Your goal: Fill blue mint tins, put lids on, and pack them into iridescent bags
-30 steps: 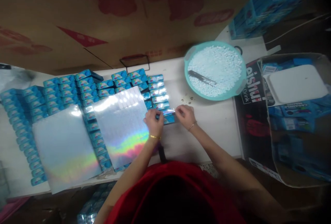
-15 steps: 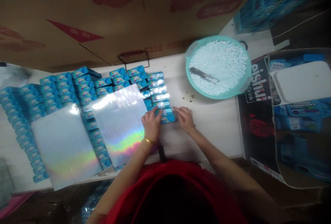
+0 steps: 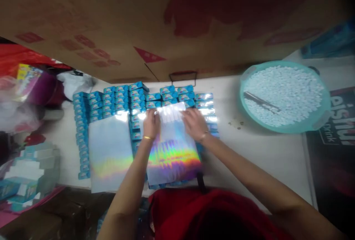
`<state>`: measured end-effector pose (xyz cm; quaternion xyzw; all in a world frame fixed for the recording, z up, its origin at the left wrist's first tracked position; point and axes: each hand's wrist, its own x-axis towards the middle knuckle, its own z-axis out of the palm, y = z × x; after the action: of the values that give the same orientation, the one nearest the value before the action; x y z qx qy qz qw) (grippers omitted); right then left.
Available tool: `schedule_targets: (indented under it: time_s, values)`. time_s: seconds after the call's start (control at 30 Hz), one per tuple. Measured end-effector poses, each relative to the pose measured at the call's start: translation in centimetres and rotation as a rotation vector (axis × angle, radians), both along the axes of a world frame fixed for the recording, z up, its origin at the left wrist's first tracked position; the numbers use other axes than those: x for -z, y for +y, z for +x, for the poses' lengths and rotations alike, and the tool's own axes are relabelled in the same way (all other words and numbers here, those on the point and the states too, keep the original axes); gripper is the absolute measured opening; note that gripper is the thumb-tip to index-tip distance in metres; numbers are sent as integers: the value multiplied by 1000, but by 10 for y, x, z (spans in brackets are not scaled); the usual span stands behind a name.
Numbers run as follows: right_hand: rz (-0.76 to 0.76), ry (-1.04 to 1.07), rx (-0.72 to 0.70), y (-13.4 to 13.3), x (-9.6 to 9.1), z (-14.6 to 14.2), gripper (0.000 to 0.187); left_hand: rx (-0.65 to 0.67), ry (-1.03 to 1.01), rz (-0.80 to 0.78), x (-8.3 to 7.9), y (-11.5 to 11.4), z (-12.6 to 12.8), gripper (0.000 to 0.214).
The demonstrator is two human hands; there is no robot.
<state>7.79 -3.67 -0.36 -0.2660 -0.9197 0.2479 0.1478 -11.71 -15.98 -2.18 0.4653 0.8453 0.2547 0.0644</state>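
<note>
A shiny rainbow-reflecting sheet lies over rows of small blue packs. My left hand is closed at the sheet's upper left part, fingertips near its far edge. Across from it, my right hand has bent fingers pinching at the sheet's upper right edge. Both hands are slightly blurred. To the left, a second shiny sheet covers more of the packs, and neither hand touches it.
A turquoise basin of small white pieces stands at the right, with a dark metal tool on them. A large cardboard box walls off the back. Open small cartons pile up at the left.
Both hands have moved left from the rightmost column of packs to the far corners of the nearer sheet. That sheet looks straighter and rippled. The view has swung left.
</note>
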Motion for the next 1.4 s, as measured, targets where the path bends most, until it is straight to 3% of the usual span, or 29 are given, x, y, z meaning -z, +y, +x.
schedule_targets:
  time_s: [0.07,0.13,0.23,0.37,0.6,0.83,0.9,1.0,1.17,1.4]
  values:
    - [31,-61,-94,-4,0,-54,33,49,41,-40,7,4,-27,24]
    - [39,-133,-119,-3,12,-93,30,110,81,-90,16,9,-38,25]
    - [31,-210,-109,3,36,-118,26,147,152,-137,26,15,-41,26]
    - [45,-194,-85,8,52,-119,24,175,279,-158,27,13,-38,27]
    - [44,-208,-79,6,50,-118,27,246,366,-136,25,5,-38,27]
    - [55,-200,-83,7,53,-119,28,301,257,-134,13,-18,-17,23]
    - [53,-193,-82,7,53,-119,28,255,231,-125,8,-22,-14,24]
    - [46,-185,-80,7,52,-119,29,152,234,-123,6,-14,-20,32]
    - [51,-180,-87,7,49,-119,27,196,270,-212,12,7,-30,33]
    - [67,-174,-86,8,50,-118,26,204,205,-172,19,-3,-21,31]
